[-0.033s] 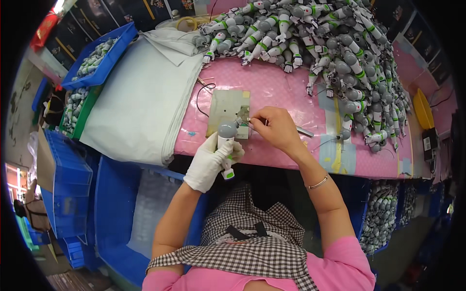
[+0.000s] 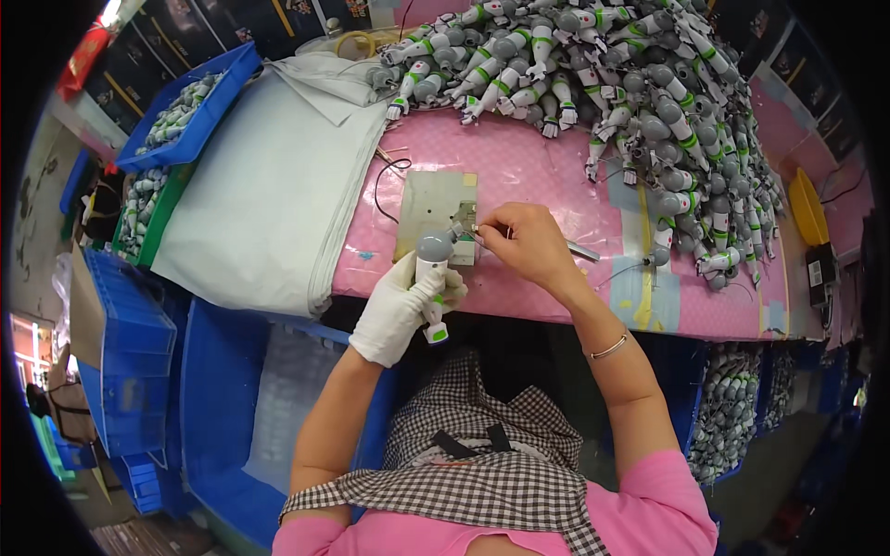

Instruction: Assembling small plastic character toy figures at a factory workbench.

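Observation:
My left hand (image 2: 394, 306), in a white glove, is closed around a toy arm (image 2: 434, 267), a white piece with a grey ball end and a green band. Its ball end points away from me, with a small grey peg toward my right fingertips. My bare right hand (image 2: 525, 243) pinches thumb and finger together beside that peg; what lies between them is too small to make out. Both hands work over the near part of a grey metal plate (image 2: 431, 199) on the table. A silver rod (image 2: 582, 251) shows beside my right hand.
A large heap of similar toy arms (image 2: 667, 120) covers the far right of the pink-covered table (image 2: 556, 176). White sheets (image 2: 269, 176) lie at left. Beyond them stand a blue tray (image 2: 246, 69) and a green tray (image 2: 176, 208) of parts. A blue bin (image 2: 218, 398) sits below.

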{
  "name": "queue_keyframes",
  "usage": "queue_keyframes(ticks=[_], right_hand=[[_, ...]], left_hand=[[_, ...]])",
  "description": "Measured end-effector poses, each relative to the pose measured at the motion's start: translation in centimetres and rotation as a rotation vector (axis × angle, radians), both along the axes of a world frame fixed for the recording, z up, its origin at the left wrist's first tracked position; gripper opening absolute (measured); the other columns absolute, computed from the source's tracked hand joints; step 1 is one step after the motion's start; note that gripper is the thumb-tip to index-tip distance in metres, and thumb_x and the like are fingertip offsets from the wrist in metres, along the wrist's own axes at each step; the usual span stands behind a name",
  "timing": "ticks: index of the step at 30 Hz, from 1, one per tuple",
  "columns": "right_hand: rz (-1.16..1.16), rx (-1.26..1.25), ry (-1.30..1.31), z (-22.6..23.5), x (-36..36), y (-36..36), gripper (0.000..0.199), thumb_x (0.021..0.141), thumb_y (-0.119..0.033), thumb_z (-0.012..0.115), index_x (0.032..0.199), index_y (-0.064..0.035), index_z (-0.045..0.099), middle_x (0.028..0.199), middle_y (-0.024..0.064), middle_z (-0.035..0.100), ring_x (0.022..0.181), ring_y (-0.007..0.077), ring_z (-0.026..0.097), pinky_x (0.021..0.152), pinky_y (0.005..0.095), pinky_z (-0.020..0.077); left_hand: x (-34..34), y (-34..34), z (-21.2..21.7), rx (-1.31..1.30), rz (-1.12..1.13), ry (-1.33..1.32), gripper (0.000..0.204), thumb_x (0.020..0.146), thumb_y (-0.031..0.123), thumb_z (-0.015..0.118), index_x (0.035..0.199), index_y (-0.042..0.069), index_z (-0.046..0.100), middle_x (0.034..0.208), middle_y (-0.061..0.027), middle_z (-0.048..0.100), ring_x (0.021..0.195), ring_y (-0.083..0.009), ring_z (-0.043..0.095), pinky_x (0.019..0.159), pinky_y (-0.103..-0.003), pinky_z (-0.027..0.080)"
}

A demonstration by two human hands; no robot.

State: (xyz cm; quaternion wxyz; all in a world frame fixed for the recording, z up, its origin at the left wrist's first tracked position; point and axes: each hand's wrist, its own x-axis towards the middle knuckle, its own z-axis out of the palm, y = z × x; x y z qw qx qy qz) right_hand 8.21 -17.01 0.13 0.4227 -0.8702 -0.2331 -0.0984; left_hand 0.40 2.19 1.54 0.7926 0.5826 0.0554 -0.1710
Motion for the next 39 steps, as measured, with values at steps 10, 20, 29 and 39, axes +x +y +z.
queue_keyframes(ticks=[10, 20, 29, 39], right_hand=[[0.161, 0.007, 0.535, 2.1, 3.4, -0.9, 0.017, 0.076, -0.012, 0.062, 0.074, 0.0038, 0.065, 0.057, 0.0014, 0.056, 0.053, 0.0061, 0.046, 0.049, 0.0260, 0.0376], [0.165, -0.046, 0.387, 1.7, 2.7, -0.2, 0.017, 0.077, -0.013, 0.062, 0.074, 0.0031, 0.067, 0.057, -0.0006, 0.055, 0.053, 0.0045, 0.044, 0.048, 0.0227, 0.0355], [0.210, -0.014, 0.615, 2.5, 3.9, -0.8, 0.017, 0.072, -0.015, 0.063, 0.068, 0.0009, 0.065, 0.055, -0.0010, 0.053, 0.050, 0.0056, 0.043, 0.045, 0.0243, 0.0326], [0.047, 0.527, 0.704, 3.6, 7.3, -2.1, 0.026, 0.081, -0.023, 0.065, 0.093, 0.0000, 0.063, 0.076, 0.0041, 0.061, 0.059, 0.0110, 0.056, 0.053, 0.0247, 0.0465]], left_hand=[[1.5, 0.7, -0.2, -0.146, -0.032, 0.052, 0.033, 0.090, 0.028, 0.058, 0.103, -0.002, 0.056, 0.085, -0.0059, 0.061, 0.078, -0.0159, 0.061, 0.073, -0.031, 0.051], [1.4, 0.7, -0.3, -0.100, -0.013, 0.008, 0.028, 0.091, 0.025, 0.057, 0.097, -0.002, 0.057, 0.082, -0.0073, 0.061, 0.075, -0.0171, 0.061, 0.071, -0.031, 0.051], [1.6, 0.3, 0.0, -0.104, -0.018, 0.030, 0.030, 0.089, 0.027, 0.061, 0.099, -0.001, 0.057, 0.083, -0.0074, 0.061, 0.076, -0.0185, 0.062, 0.073, -0.031, 0.051], [-0.4, 1.8, 0.8, -0.132, 0.005, 0.071, 0.038, 0.088, 0.035, 0.061, 0.105, 0.001, 0.054, 0.086, -0.0060, 0.058, 0.075, -0.0158, 0.059, 0.068, -0.029, 0.051]])
